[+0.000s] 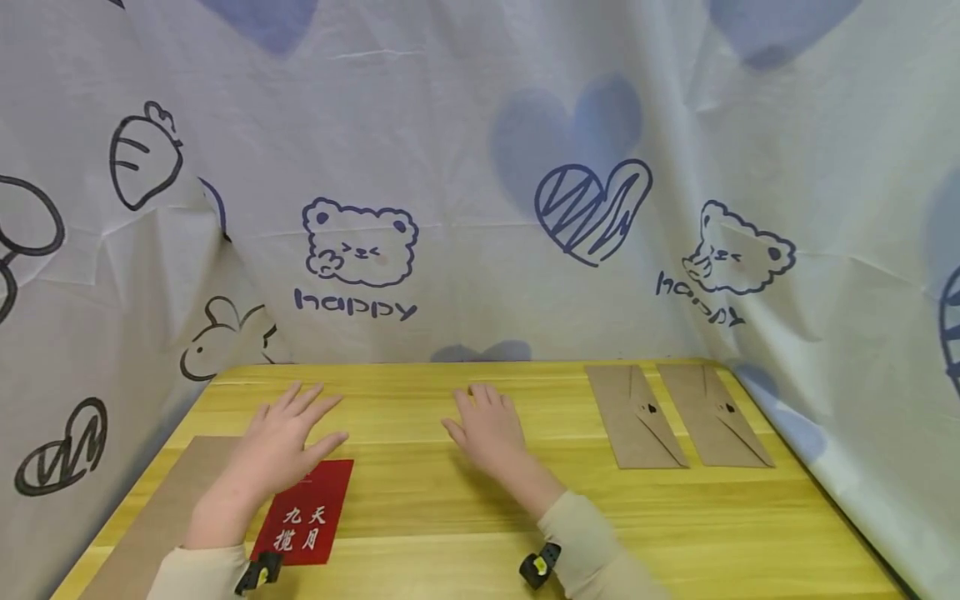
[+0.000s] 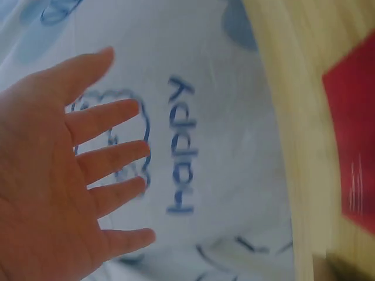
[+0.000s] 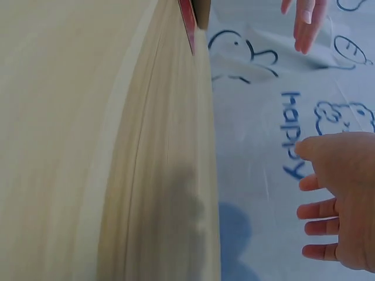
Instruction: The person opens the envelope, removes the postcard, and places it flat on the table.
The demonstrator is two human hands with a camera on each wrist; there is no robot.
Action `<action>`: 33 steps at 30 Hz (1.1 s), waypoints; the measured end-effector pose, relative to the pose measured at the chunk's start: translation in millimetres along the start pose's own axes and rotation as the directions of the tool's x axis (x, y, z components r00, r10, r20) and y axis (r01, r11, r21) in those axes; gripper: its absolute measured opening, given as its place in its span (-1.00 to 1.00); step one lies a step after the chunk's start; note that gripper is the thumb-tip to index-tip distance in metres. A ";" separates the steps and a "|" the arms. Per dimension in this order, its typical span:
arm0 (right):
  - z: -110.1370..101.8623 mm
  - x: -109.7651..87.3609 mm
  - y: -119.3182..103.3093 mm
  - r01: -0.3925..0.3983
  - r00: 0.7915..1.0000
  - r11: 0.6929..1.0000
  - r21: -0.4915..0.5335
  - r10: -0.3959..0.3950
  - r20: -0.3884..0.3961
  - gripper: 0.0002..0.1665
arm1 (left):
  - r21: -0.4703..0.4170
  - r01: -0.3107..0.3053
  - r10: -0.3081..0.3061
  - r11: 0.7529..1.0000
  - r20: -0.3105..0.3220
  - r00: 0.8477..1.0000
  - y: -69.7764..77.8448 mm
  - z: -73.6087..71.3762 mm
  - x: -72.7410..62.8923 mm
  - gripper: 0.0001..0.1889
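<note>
My left hand [image 1: 273, 454] hovers with fingers spread above a red card [image 1: 307, 529] printed with white Chinese characters. It touches nothing that I can see, and its forearm hides part of the card. Under the same arm lies a flat brown kraft piece [image 1: 161, 508], partly covered; its exact kind is unclear. To the right, my right hand [image 1: 489, 427] is held over the bare wood, fingers loosely extended and holding nothing. The right wrist view shows that hand [image 3: 351, 202] raised off the surface, palm in sight.
Two brown kraft envelopes [image 1: 637, 417] lie side by side at the table's right, each with a small dark mark on its flap. The yellow wooden table [image 1: 420, 500] ends against a white cloth [image 1: 465, 250] with blue drawings, which hangs behind and along both sides.
</note>
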State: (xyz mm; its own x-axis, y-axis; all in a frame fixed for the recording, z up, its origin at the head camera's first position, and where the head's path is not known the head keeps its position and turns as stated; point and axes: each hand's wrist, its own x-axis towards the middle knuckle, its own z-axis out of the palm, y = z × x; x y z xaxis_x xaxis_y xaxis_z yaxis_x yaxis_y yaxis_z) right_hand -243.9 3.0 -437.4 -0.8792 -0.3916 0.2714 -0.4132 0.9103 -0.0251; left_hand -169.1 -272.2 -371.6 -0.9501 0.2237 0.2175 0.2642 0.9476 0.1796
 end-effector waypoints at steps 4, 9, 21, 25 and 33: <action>-1.0 -12.5 28.4 -0.002 0.999 0.999 0.043 0.004 -0.045 -0.39 | 0.020 -0.042 0.042 0.999 -0.029 0.999 19.0 14.0 11.5 -0.36; -2.6 -28.9 63.8 -0.022 0.996 0.995 0.101 0.031 -0.089 -0.36 | 0.034 -0.083 0.084 0.996 -0.015 0.996 41.6 34.5 28.0 -0.29; -0.1 -61.3 146.6 -0.051 0.991 0.984 0.169 0.071 -0.113 -0.29 | 0.001 -0.177 0.177 0.984 0.069 0.982 96.6 82.6 78.7 -0.19; 0.7 -69.9 168.1 -0.077 0.995 0.988 0.132 0.085 -0.053 -0.26 | -0.006 -0.197 0.196 0.980 0.119 0.973 117.8 94.9 90.9 -0.18; 0.9 -82.4 209.6 -0.092 0.996 0.988 0.121 0.090 0.018 -0.20 | -0.076 -0.231 0.241 0.970 0.177 0.954 157.5 116.9 110.3 -0.18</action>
State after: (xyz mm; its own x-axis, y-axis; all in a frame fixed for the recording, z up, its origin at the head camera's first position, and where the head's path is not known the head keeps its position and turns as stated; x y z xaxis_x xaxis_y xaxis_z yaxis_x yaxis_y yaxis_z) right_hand -258.2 225.9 -465.8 -0.9170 -0.3099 0.2511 -0.3563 0.9195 -0.1663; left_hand -251.7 -71.6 -431.5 -0.8722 0.4823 0.0808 0.4884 0.8502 0.1967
